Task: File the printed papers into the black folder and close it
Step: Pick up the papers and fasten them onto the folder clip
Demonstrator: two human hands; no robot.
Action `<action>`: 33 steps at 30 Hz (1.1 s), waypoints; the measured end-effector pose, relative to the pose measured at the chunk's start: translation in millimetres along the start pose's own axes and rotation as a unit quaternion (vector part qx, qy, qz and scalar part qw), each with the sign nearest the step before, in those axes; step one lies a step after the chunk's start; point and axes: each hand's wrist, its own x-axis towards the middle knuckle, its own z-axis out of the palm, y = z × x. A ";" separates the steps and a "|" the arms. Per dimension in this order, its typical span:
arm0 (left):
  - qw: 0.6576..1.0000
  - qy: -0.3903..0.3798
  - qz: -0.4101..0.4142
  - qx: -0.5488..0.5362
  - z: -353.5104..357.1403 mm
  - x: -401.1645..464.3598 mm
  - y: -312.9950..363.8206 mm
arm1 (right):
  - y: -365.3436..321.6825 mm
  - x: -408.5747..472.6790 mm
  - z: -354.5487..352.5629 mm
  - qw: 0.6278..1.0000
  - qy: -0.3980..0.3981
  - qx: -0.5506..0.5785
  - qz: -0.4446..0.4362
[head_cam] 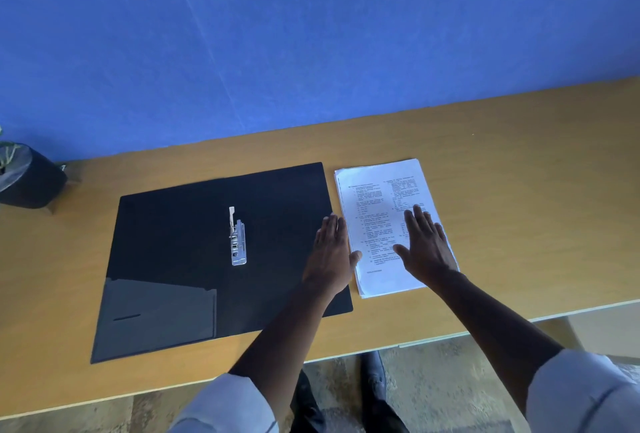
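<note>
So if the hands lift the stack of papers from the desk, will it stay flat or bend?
The papers look like thin loose sheets with slightly uneven edges, so they will probably sag and may fan apart unless gripped on both sides. They should be light. On the smooth desk they likely slide easily under the right hand.

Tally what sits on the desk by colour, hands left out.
Black: 2, the open folder and the plant pot
White: 1, the stack of printed papers
Silver: 1, the metal clip inside the folder
Total: 4
</note>
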 end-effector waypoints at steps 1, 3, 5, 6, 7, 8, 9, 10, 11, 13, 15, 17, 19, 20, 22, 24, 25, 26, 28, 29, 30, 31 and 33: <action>1.000 -0.004 0.003 0.006 1.8 2.1 3.6 | 5.6 0.2 -1.5 1.000 0.001 -0.003 0.002; 1.000 -0.009 0.005 0.017 5.5 6.0 11.4 | 16.0 1.3 -5.0 1.000 0.001 -0.007 0.007; 1.000 -0.015 -0.001 0.021 9.2 8.9 18.8 | 25.3 2.1 -7.5 1.000 -0.002 -0.007 0.012; 1.000 -0.017 -0.006 0.021 11.2 10.4 22.1 | 29.3 2.3 -8.7 1.000 -0.004 -0.008 0.014; 1.000 -0.019 -0.011 0.022 12.9 11.7 25.1 | 33.0 2.5 -9.3 1.000 -0.005 -0.007 0.016; 0.999 -0.019 -0.017 0.023 14.8 13.3 27.8 | 36.7 2.8 -9.7 1.000 -0.006 -0.007 0.018; 0.999 -0.020 -0.024 0.024 16.6 14.7 30.2 | 40.3 3.5 -9.7 1.000 -0.006 -0.007 0.019; 0.999 -0.019 -0.032 0.023 18.6 16.0 32.3 | 43.5 4.2 -9.7 1.000 -0.007 -0.008 0.019; 0.999 -0.018 -0.041 0.021 19.9 17.1 34.4 | 46.5 4.8 -9.8 1.000 -0.008 -0.008 0.020; 0.998 -0.012 -0.060 0.015 22.0 19.6 38.1 | 50.9 5.9 -10.4 1.000 -0.011 -0.005 0.022; 0.997 -0.006 -0.076 0.016 23.7 21.9 42.4 | 54.9 6.6 -11.4 1.000 -0.007 -0.005 0.019; 0.996 -0.002 -0.091 0.014 24.3 23.8 47.0 | 58.6 7.7 -12.9 1.000 -0.001 -0.007 0.011; 0.994 0.002 -0.107 0.013 24.5 25.2 51.1 | 62.0 9.5 -14.0 1.000 -0.001 -0.002 0.008; 0.993 0.005 -0.114 0.013 24.7 26.0 52.7 | 63.6 10.4 -14.2 1.000 -0.003 0.003 0.008; 0.992 0.010 -0.126 0.019 25.0 27.2 55.9 | 66.6 12.5 -13.2 1.000 -0.010 0.009 0.007; 0.990 0.018 -0.138 0.027 25.5 28.0 58.4 | 68.5 13.6 -11.3 1.000 -0.022 0.013 0.007; 0.989 0.024 -0.143 0.031 25.6 28.3 59.2 | 69.3 14.1 -9.7 0.999 -0.029 0.014 0.005; 0.988 0.029 -0.150 0.034 25.4 29.3 60.3 | 69.8 14.5 -8.4 0.999 -0.035 0.014 0.002; 0.984 0.033 -0.172 0.027 23.5 32.0 63.1 | 71.4 16.0 -5.1 0.999 -0.039 0.008 -0.009; 0.981 0.036 -0.189 0.012 22.0 34.4 65.1 | 72.0 16.7 -3.6 0.999 -0.039 0.006 -0.012; 0.977 0.039 -0.211 -0.011 19.2 37.3 67.9 | 72.4 17.3 -2.5 0.999 -0.038 0.004 -0.013; 0.970 0.040 -0.238 -0.040 16.3 40.5 71.0 | 72.6 17.8 -2.1 0.999 -0.039 0.004 -0.013; 0.951 0.036 -0.291 -0.102 11.0 48.1 75.4 | 72.4 18.0 -1.5 0.999 -0.046 0.003 -0.010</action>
